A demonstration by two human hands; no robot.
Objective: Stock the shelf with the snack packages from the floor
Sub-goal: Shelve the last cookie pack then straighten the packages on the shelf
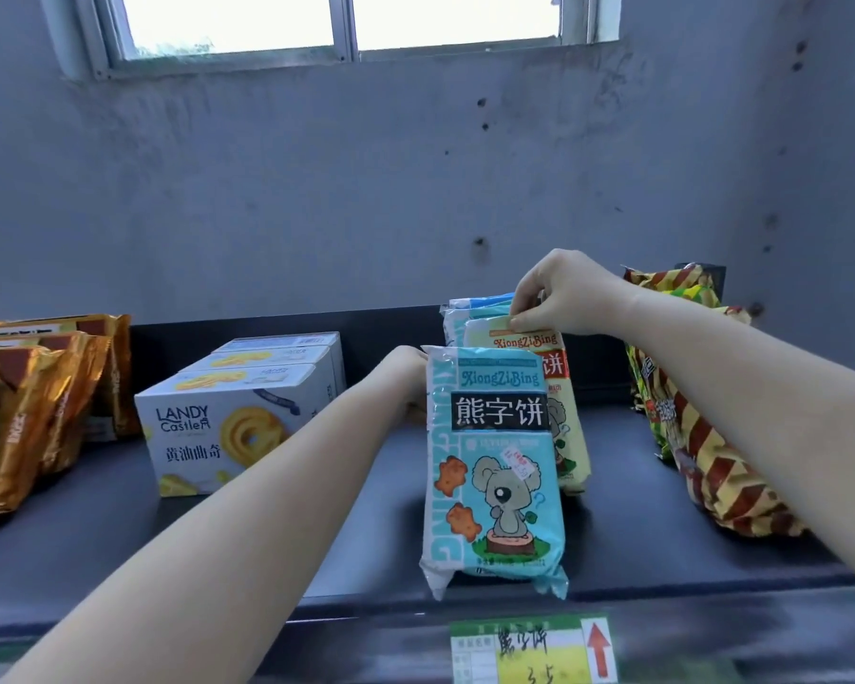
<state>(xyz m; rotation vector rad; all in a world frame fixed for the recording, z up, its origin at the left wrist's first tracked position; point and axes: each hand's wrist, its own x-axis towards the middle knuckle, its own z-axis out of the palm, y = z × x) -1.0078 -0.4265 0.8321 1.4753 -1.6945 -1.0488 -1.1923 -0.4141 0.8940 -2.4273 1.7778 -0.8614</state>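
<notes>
- The dark shelf runs across in front of you, under a grey wall with a window at its top.
- Taking the blue koala package as your landmark: it stands upright at the shelf's front edge, face toward you, with a small price sticker on its front.
- Far left of the blue koala package stand gold snack bags in a row.
- Between those bags and the blue koala package sit white Landy Castle cookie boxes, lined up front to back.
- To the right of the blue koala package lean red-and-yellow striped bags, partly hidden by your right forearm.
- Just behind the blue koala package stands a cream koala package, and behind that more blue-and-white packages in the same row.
- Your left hand reaches behind the left edge of the blue koala package; its fingers are hidden there, so you cannot tell whether the grip is closed on it.
- Your right hand is above and behind the blue koala package, its grip pinching the top edge of the cream koala package between thumb and fingers.
- Below the blue koala package, on the shelf's front lip, a green-and-yellow price tag carries a red arrow pointing up.
</notes>
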